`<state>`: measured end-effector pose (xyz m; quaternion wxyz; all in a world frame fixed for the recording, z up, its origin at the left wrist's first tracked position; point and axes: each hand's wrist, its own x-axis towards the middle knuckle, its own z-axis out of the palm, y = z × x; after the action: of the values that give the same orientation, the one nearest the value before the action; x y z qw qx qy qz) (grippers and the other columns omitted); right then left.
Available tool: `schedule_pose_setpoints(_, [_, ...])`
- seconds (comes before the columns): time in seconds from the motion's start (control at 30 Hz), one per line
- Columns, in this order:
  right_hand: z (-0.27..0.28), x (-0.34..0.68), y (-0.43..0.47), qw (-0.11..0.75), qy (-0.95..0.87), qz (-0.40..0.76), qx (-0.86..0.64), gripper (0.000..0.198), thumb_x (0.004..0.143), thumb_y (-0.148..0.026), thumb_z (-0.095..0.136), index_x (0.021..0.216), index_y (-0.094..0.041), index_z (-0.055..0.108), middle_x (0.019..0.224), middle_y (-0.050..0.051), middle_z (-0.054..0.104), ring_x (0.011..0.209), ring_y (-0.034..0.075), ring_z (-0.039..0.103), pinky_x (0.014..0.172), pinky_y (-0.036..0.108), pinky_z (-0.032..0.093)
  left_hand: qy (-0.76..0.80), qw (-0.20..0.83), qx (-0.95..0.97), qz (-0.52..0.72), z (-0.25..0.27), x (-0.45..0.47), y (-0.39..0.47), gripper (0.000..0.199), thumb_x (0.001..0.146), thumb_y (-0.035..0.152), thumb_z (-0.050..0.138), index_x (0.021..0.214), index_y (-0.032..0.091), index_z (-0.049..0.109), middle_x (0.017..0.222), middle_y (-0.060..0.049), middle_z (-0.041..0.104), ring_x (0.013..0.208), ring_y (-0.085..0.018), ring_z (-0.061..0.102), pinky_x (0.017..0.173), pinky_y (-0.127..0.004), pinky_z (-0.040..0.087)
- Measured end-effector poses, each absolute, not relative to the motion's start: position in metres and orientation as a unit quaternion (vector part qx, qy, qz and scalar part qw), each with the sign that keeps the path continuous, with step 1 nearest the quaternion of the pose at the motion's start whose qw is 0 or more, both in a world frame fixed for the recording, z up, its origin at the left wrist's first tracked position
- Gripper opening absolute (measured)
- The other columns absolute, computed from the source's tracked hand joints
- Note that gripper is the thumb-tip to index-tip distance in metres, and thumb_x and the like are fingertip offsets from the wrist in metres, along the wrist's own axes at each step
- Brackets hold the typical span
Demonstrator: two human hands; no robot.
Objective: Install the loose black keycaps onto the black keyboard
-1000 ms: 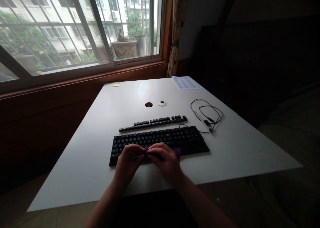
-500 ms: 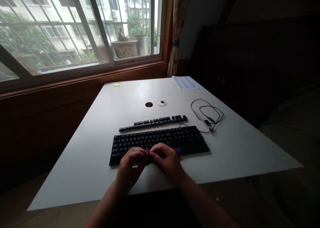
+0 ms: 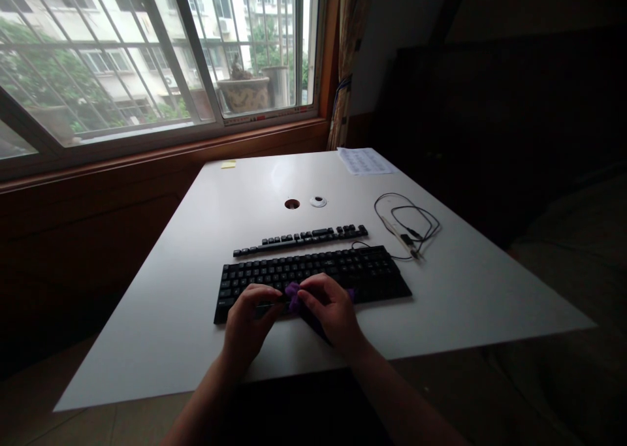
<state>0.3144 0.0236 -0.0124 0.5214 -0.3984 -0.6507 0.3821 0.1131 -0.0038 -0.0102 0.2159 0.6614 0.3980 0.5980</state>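
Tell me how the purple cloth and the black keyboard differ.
Shape: the purple cloth is bunched up, while the black keyboard is flat and rectangular. Size: what shows of the purple cloth covers far less area than the black keyboard. State: the right hand pinches the purple cloth; the black keyboard lies on the white table.

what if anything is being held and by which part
The right hand pinches a bunched part of the purple cloth; whether the left hand holds anything cannot be told.
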Motion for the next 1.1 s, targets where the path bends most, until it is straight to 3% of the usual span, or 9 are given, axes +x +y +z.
schedule_pose_setpoints(0.17, [-0.011, 0.312, 0.024, 0.532, -0.692, 0.362, -0.328, 0.015, 0.093, -0.029, 0.077, 0.108, -0.028, 0.073, 0.101, 0.003, 0.071, 0.094, 0.018, 0.07, 0.082, 0.03, 0.06, 0.428, 0.256, 0.633, 0.592, -0.014, 0.109, -0.004, 0.03, 0.087, 0.018, 0.081, 0.113, 0.025, 0.071, 0.099, -0.002, 0.072, 0.088, -0.016, 0.074, 0.078, -0.027, 0.063])
schedule_pose_setpoints(0.33, [-0.013, 0.309, 0.024, 0.53, -0.711, 0.353, -0.298, 0.022, 0.093, -0.026, 0.077, 0.114, -0.03, 0.073, 0.103, 0.003, 0.071, 0.096, 0.019, 0.071, 0.084, 0.032, 0.061, 0.437, 0.228, 0.667, 0.559, -0.007, 0.107, -0.004, 0.021, 0.089, 0.02, 0.079, 0.109, 0.026, 0.077, 0.099, -0.003, 0.071, 0.086, -0.015, 0.072, 0.073, -0.024, 0.062])
schedule_pose_setpoints(0.6, [-0.008, 0.311, 0.023, 0.543, -0.713, 0.323, -0.304, 0.014, 0.092, -0.028, 0.078, 0.106, -0.029, 0.077, 0.098, 0.002, 0.077, 0.093, 0.018, 0.073, 0.085, 0.032, 0.061, 0.429, 0.239, 0.692, 0.529, 0.008, 0.11, -0.004, 0.01, 0.09, 0.025, 0.079, 0.099, 0.022, 0.078, 0.091, -0.005, 0.074, 0.081, -0.017, 0.073, 0.07, -0.025, 0.061])
schedule_pose_setpoints(0.87, [-0.004, 0.313, 0.022, 0.537, -0.691, 0.362, -0.321, 0.012, 0.089, -0.035, 0.081, 0.099, -0.028, 0.077, 0.096, 0.003, 0.079, 0.091, 0.02, 0.075, 0.085, 0.035, 0.062, 0.449, 0.275, 0.678, 0.513, 0.006, 0.107, -0.006, 0.012, 0.091, 0.031, 0.076, 0.098, 0.021, 0.078, 0.092, -0.007, 0.077, 0.083, -0.02, 0.075, 0.073, -0.028, 0.063])
schedule_pose_setpoints(1.1, [-0.001, 0.316, 0.021, 0.585, -0.661, 0.338, -0.325, 0.01, 0.09, -0.029, 0.081, 0.1, -0.03, 0.079, 0.1, 0.003, 0.077, 0.093, 0.019, 0.073, 0.086, 0.034, 0.062, 0.451, 0.261, 0.688, 0.505, 0.008, 0.109, -0.007, 0.01, 0.092, 0.028, 0.075, 0.099, 0.021, 0.078, 0.093, -0.005, 0.078, 0.083, -0.018, 0.076, 0.074, -0.026, 0.062])
